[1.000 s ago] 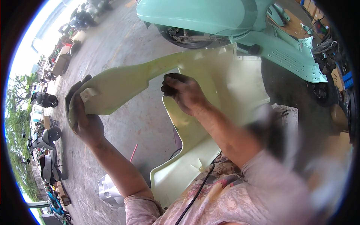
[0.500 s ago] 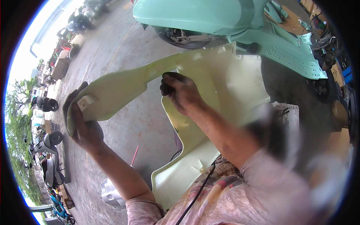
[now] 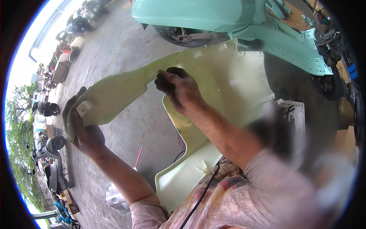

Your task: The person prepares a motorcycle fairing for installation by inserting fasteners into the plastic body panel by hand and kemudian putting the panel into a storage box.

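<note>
Panel point(image 3: 114, 89) is gripped at its left end by our left hand point(image 3: 87, 133); our right hand point(image 3: 180, 88) pinches a small piece point(image 3: 160, 71).

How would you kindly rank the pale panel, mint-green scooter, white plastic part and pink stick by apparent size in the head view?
1. Pale panel, helped by its nearness to the camera.
2. Mint-green scooter, cut off at the top edge.
3. White plastic part, partly hidden.
4. Pink stick, thin.

Pale yellow-green panel point(image 3: 232, 76), mint-green scooter point(image 3: 198, 14), pink patterned shirt point(image 3: 232, 202), grey floor point(image 3: 122, 139)
</note>
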`<action>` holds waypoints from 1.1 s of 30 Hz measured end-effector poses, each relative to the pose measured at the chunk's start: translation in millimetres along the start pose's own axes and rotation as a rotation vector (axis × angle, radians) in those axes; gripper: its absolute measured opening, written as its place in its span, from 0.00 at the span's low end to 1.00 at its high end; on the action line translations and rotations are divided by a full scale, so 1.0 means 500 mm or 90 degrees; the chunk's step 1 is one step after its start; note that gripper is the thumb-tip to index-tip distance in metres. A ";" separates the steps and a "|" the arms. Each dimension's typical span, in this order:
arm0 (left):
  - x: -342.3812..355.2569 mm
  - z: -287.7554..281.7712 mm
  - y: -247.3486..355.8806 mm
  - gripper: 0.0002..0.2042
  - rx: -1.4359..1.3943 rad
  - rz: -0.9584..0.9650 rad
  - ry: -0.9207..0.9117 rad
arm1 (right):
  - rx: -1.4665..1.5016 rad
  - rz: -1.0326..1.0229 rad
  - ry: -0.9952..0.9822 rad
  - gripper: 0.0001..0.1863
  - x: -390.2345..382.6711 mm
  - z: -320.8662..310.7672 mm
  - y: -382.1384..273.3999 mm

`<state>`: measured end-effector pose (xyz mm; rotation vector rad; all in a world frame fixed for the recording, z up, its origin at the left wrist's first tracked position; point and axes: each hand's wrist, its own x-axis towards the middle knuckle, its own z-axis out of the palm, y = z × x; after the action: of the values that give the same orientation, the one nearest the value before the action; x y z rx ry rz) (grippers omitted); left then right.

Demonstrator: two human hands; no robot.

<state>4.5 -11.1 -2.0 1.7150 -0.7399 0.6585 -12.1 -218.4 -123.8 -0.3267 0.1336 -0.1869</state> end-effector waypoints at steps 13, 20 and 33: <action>-0.014 -0.019 -0.013 0.19 -0.035 0.014 -0.012 | 0.020 -0.038 -0.019 0.09 0.008 0.005 0.029; -0.015 -0.021 -0.001 0.19 -0.083 0.025 0.008 | 0.032 -0.018 -0.011 0.10 -0.007 0.018 0.001; -0.025 -0.017 0.001 0.18 -0.110 -0.013 0.008 | -0.029 -0.033 -0.037 0.12 -0.001 -0.001 0.017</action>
<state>-4.5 -1.2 -8.7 1.5568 -0.7486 0.5735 -11.2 -210.6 -127.3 -0.3802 0.0719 -0.2257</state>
